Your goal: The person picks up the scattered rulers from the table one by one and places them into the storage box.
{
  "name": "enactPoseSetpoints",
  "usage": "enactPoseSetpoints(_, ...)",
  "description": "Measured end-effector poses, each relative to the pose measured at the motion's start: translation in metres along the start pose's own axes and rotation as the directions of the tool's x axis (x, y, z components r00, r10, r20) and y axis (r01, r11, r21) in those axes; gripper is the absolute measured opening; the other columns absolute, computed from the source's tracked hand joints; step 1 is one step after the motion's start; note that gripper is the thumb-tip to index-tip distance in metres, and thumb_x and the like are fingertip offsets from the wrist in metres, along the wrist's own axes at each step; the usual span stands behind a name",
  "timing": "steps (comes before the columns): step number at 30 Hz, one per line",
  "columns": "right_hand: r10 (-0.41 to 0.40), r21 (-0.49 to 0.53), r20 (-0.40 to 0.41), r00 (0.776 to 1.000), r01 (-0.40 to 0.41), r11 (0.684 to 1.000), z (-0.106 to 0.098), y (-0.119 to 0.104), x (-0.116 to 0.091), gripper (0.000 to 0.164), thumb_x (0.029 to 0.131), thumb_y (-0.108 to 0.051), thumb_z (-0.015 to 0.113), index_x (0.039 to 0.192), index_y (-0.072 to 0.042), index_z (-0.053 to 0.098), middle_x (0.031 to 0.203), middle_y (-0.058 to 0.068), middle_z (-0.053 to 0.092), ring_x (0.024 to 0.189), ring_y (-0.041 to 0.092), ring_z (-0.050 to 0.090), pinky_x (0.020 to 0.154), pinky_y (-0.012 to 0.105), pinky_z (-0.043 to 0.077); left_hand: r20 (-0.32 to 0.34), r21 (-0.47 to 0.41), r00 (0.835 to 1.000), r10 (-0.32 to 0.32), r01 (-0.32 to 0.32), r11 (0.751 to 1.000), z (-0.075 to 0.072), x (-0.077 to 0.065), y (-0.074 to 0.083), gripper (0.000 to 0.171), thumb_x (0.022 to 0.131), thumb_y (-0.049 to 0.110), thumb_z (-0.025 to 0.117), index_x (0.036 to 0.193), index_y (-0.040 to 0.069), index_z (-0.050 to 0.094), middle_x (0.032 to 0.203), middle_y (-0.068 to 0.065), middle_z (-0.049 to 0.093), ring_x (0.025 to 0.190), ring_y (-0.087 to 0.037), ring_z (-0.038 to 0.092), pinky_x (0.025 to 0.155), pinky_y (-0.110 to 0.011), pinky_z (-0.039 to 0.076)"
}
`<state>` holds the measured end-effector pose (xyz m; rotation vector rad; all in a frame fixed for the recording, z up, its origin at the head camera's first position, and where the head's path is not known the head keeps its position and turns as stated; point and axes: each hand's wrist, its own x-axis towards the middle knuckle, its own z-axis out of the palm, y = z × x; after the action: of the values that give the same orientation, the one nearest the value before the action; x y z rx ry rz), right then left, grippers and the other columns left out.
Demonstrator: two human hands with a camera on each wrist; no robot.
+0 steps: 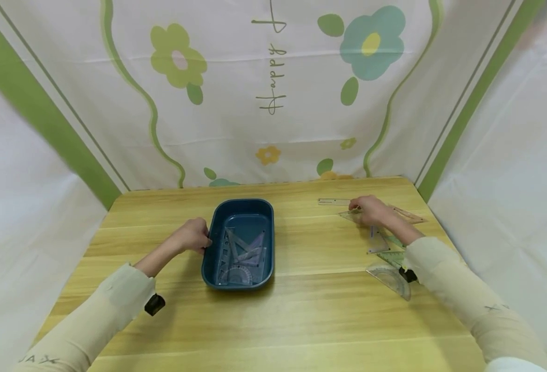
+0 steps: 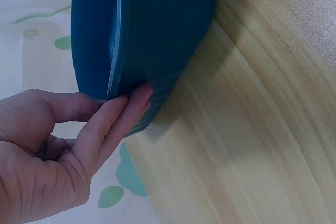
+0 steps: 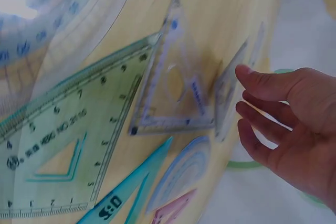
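Note:
My left hand (image 1: 193,236) pinches the left rim of a dark blue plastic tub (image 1: 207,268), thumb inside and fingers along the outer wall. In the tub lie clear drawing tools, among them a protractor (image 1: 237,275) and a lilac set square (image 1: 256,247). At the right, my right hand (image 1: 372,209) is over a clear set square (image 1: 348,215). In the right wrist view its thumb tip meets the edge of that set square (image 3: 230,90), with the fingers loosely bent and a gap below the thumb; no firm grip shows.
A clear ruler (image 1: 333,202) lies beyond the right hand. Around the right forearm lie a large protractor (image 1: 390,280), a green set square (image 3: 58,145), a teal set square (image 3: 118,203) and an orange-edged one (image 1: 408,214). Printed cloth (image 1: 236,119) hangs along the wooden table's (image 1: 301,320) back edge.

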<state>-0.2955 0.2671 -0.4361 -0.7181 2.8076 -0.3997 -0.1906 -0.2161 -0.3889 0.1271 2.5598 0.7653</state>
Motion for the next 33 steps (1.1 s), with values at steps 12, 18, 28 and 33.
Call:
enactPoseSetpoints(12, -0.121, -0.081, 0.043, 0.992, 0.124, 0.989, 0.011, 0.028, 0.009, 0.048, 0.078, 0.001, 0.080, 0.122, 0.002, 0.061, 0.116, 0.019, 0.060, 0.109, 0.040, 0.059, 0.096, 0.054, 0.050, 0.004, 0.016, 1.000, 0.018, -0.018, 1.000, -0.003, 0.001, 0.002, 0.033, 0.088, -0.004, 0.061, 0.057, 0.004, 0.056, 0.061, -0.015, 0.066, 0.069, -0.028, 0.074, 0.067, -0.035, 0.062)
enactPoseSetpoints(18, -0.111, -0.063, 0.077, 0.991, 0.116, 0.991, 0.008, 0.033, 0.014, 0.050, 0.079, 0.002, 0.079, 0.124, 0.004, 0.058, 0.122, 0.021, 0.056, 0.116, 0.043, 0.052, 0.101, 0.057, 0.045, 0.005, 0.002, 1.000, 0.015, -0.015, 1.000, -0.004, 0.001, 0.003, 0.040, 0.088, -0.004, 0.061, 0.053, 0.009, 0.049, 0.052, -0.005, 0.058, 0.067, -0.027, 0.073, 0.070, -0.038, 0.062)
enactPoseSetpoints(28, -0.150, -0.086, 0.138, 0.979, 0.163, 0.983, -0.002, 0.034, 0.022, 0.052, 0.080, -0.011, 0.082, 0.125, 0.003, 0.058, 0.124, 0.021, 0.059, 0.115, 0.042, 0.056, 0.101, 0.056, 0.046, 0.008, 0.012, 1.000, 0.012, -0.012, 1.000, -0.002, 0.002, -0.002, 0.049, 0.089, -0.002, 0.062, 0.052, 0.016, 0.036, 0.046, 0.005, 0.039, 0.053, -0.017, 0.065, 0.065, -0.030, 0.059)
enactPoseSetpoints(33, -0.154, -0.118, 0.143, 0.978, 0.172, 0.978, -0.002, 0.037, 0.021, 0.052, 0.082, -0.012, 0.081, 0.125, 0.004, 0.058, 0.123, 0.021, 0.059, 0.116, 0.042, 0.058, 0.101, 0.055, 0.047, 0.015, 0.000, 1.000, 0.022, -0.022, 1.000, 0.000, 0.003, -0.004, 0.051, 0.090, -0.003, 0.061, 0.053, 0.018, 0.032, 0.047, 0.007, 0.032, 0.054, -0.021, 0.066, 0.065, -0.030, 0.060)
